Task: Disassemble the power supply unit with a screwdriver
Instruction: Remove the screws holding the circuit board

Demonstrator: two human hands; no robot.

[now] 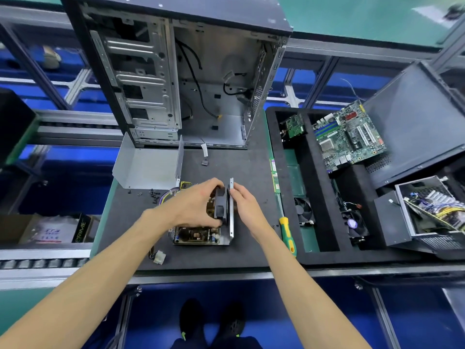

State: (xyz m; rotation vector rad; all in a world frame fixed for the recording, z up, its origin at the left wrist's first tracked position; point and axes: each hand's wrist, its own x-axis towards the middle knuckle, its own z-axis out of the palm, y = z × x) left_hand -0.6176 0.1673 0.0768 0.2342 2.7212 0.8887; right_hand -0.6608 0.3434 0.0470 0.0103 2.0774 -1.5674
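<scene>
The power supply unit (201,230) sits open at centre frame on the dark work mat (246,167), its circuit board exposed and its end plate upright on the right side. The left hand (198,204) grasps the black fan (221,206) against the inside of that plate, while the right hand (245,201) pinches the plate's outer edge. The green-and-yellow screwdriver (286,233) lies released on the mat, right of the unit; loose screws (153,193) lie at its upper left.
</scene>
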